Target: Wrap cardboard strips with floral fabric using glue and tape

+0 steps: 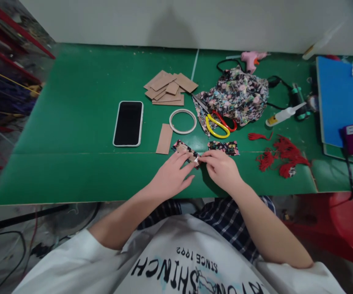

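Your left hand (172, 176) and right hand (220, 167) pinch the fabric-covered card (185, 150) together on the worktop (72, 134). One wrapped piece (223, 147) sits just beyond your right hand; the cardboard stack (170, 89) further out looks unwrapped.

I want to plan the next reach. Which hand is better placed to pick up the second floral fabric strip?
Probably the right hand: the floral fabric strip lies just beyond its fingers, while the left hand rests on the fabric-covered piece, farther away.

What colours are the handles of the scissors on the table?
One scissors handle is yellow and the other is red; the head view shows this clearly.
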`<state>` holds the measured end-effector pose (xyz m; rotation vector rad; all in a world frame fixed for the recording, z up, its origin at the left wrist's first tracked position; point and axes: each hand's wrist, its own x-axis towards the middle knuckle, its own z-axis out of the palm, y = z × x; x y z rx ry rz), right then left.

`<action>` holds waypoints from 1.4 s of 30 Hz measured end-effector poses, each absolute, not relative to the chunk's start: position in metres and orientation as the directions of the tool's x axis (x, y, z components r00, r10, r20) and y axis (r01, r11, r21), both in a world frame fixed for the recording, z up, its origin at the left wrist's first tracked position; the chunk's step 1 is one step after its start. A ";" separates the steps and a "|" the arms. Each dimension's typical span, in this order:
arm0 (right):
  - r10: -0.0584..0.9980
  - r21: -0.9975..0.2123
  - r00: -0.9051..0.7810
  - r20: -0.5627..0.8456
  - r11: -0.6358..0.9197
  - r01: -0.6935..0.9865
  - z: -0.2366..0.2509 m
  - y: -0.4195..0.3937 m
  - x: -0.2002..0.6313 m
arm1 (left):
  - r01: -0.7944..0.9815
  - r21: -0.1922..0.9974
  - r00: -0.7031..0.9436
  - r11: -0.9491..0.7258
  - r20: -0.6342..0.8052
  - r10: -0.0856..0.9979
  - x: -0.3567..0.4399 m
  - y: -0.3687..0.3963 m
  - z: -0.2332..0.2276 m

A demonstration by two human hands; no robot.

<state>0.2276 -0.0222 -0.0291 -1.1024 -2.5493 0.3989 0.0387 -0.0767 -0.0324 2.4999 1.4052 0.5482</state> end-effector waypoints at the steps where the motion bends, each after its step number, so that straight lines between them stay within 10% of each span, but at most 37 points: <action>1: 0.748 -0.399 -0.636 0.192 0.651 0.645 -0.029 -0.023 0.228 | 0.763 0.402 0.458 -0.506 0.217 0.862 0.037 -0.077 -0.032; 23: 0.769 -0.326 -0.599 0.222 0.638 0.698 -0.033 -0.036 0.228 | 0.850 0.233 0.435 -0.472 0.193 0.879 0.040 -0.092 -0.033; 30: 0.799 -0.498 -0.520 0.303 0.598 0.628 -0.031 -0.031 0.227 | 0.860 0.254 0.401 -0.443 0.201 0.894 0.044 -0.091 -0.035; 42: 0.712 -0.362 -0.671 0.208 0.693 0.623 -0.030 -0.027 0.214 | 0.840 0.283 0.374 -0.463 0.316 0.872 0.042 -0.094 -0.041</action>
